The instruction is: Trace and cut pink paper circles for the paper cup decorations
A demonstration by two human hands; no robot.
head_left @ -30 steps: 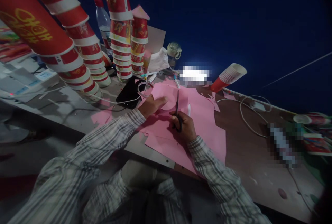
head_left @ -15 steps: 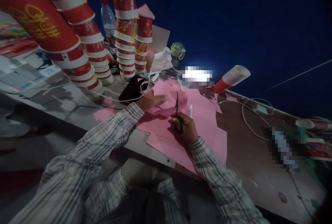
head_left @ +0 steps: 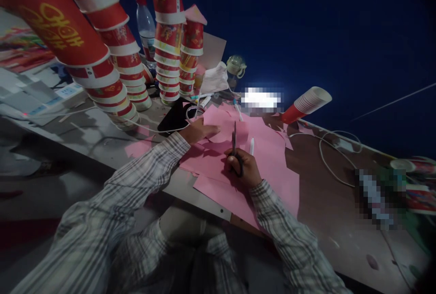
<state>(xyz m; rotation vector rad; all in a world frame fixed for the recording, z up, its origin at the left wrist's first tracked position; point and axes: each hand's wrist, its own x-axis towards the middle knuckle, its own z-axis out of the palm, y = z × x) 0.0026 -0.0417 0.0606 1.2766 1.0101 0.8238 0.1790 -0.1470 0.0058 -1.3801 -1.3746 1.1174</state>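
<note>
My right hand [head_left: 245,167] is closed round the handles of dark scissors [head_left: 234,137]. Their blades point away from me and lie against a loose piece of pink paper [head_left: 218,134]. My left hand [head_left: 197,131] grips that piece at its left side, thumb on top and the other fingers mostly hidden. Beneath both hands spread larger pink sheets [head_left: 279,185], which overlap and reach the table's front edge. Just right of the scissors a white pen [head_left: 251,146] lies on the pink sheets.
Tall stacks of red paper cups [head_left: 166,53] stand at the left, with a plastic bottle [head_left: 146,31] behind. A tilted cup stack [head_left: 306,103] is at the back right. A black tablet-like object [head_left: 175,116], a white cable [head_left: 323,158] and pink scraps [head_left: 138,148] lie on the table.
The whole view has shifted slightly, so things appear a little further right. Both hands keep nearly the same place on the paper, and the scissors look slightly more closed.
</note>
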